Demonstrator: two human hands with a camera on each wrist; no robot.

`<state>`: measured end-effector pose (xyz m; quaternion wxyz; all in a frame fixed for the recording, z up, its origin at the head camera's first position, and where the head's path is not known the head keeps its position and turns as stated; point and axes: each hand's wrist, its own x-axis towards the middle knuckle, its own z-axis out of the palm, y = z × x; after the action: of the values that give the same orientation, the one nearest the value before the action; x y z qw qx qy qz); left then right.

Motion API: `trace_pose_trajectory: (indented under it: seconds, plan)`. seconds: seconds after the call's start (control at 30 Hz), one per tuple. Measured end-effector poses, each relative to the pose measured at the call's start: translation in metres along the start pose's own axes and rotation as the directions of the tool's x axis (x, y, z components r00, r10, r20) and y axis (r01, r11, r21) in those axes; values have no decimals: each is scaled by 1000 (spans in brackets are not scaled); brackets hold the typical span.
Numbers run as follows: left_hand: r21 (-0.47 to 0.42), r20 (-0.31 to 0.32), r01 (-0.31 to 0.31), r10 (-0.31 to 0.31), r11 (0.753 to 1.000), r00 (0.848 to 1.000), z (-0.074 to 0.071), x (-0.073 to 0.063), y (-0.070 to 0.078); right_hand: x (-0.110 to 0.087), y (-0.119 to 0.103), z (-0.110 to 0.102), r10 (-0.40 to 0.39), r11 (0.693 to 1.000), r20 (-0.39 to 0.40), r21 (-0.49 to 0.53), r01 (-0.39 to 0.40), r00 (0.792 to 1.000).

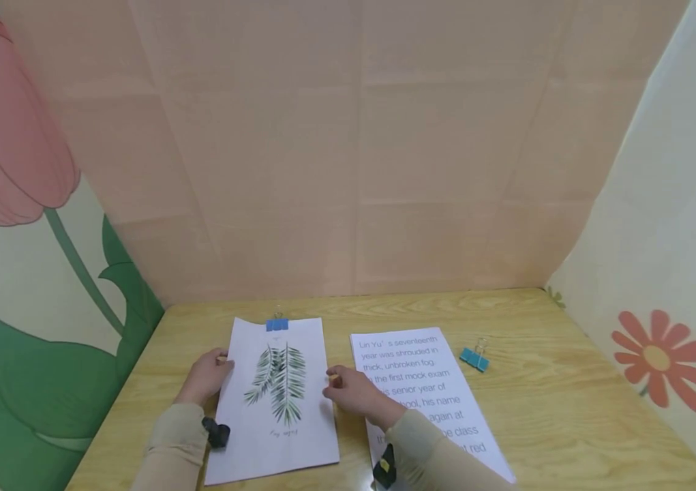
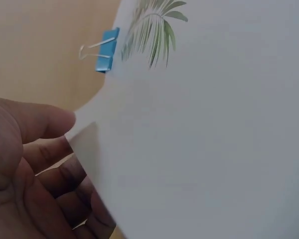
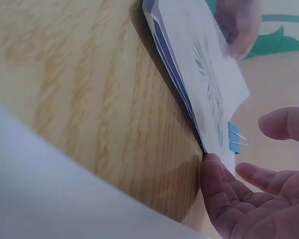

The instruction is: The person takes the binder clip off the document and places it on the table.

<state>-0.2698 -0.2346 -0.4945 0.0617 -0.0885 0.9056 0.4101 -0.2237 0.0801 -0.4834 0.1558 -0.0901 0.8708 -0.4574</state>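
Observation:
A stack of white sheets [image 1: 317,436] with a printed palm leaf on top lies on the wooden table, its print upside down in the head view. A blue binder clip [image 1: 277,324] is fastened on its far edge. My left hand [image 1: 205,377] holds the stack's left edge, thumb above and curled fingers [image 2: 65,177] at the edge and partly hidden beneath. At the right edge, fingertips of my right hand [image 1: 356,392] touch the side of the stack; the right wrist view shows its thumb [image 3: 284,123] spread apart from the fingers.
To the right lies a second stack of sheets with large printed text [image 1: 415,354], partly under my right forearm. Beyond it rests a loose blue binder clip [image 1: 474,359] on the table [image 1: 568,409]. A pinkish backdrop [image 1: 354,170] stands behind, with flower-printed panels on both sides.

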Motion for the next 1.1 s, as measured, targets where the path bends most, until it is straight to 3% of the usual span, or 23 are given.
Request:
trace_pose_trajectory:
  seconds: [0.1, 0.3, 0.67, 0.9, 1.1]
  plan:
    - [19, -33, -41, 41, 999, 999, 1, 1, -2, 2, 2, 1, -5, 1000, -9, -9, 5, 1000]
    - [-15, -92, -42, 40, 999, 995, 3, -1, 1, 3, 2, 2, 21, 1000, -4, 10, -21, 1000]
    - [-119, -78, -21, 12, 993, 997, 2, -7, 6, 5, 5, -3, -1, 999, -6, -35, 1, 1000]
    - [-198, -85, -58, 42, 978, 995, 5, -9, 3, 8, 3, -7, 17, 999, -1, -48, -17, 1000]
    - [-262, -86, -71, 50, 962, 995, 9, -12, 3, 13, -2, -13, -45, 996, -21, -81, 43, 999]
